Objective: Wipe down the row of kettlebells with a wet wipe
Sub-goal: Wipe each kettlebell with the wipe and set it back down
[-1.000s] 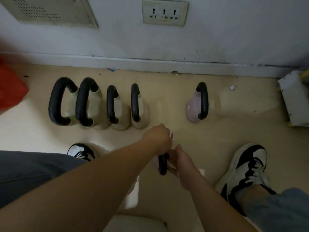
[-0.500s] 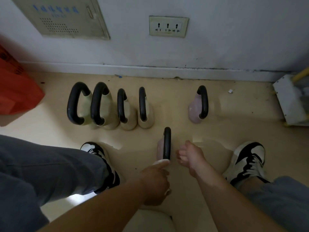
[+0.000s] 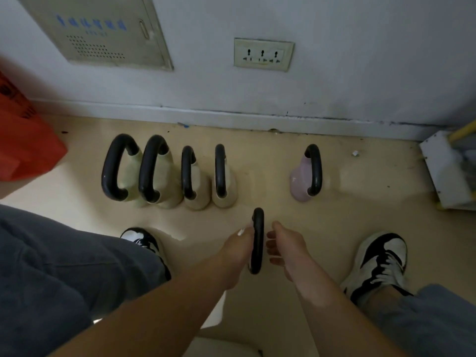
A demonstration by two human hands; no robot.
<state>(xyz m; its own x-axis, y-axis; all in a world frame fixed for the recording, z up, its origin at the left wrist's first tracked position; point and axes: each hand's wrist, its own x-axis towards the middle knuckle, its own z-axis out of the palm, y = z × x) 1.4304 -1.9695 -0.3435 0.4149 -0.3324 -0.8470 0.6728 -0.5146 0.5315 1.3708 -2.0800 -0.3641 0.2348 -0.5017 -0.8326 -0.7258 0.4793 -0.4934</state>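
Several cream kettlebells (image 3: 164, 176) with black handles stand in a row by the wall, and a pink kettlebell (image 3: 300, 180) stands apart to their right. One more kettlebell (image 3: 257, 240) sits out of the row, closer to me, showing mostly its black handle. My left hand (image 3: 237, 251) lies against the handle's left side and pinches a white wet wipe (image 3: 240, 231), of which only a corner shows. My right hand (image 3: 286, 248) hovers just right of the handle, fingers loosely curled, holding nothing. My hands hide that kettlebell's body.
My two sneakers (image 3: 378, 261) and trouser legs flank the near kettlebell. A red box (image 3: 23, 148) sits at the left, and a white bracket (image 3: 448, 171) at the right by the wall. A socket (image 3: 264, 54) is on the wall above.
My left hand with the wipe has come forward from behind the handle to its left side. My right hand has loosened from a fist and sits closer to the handle.
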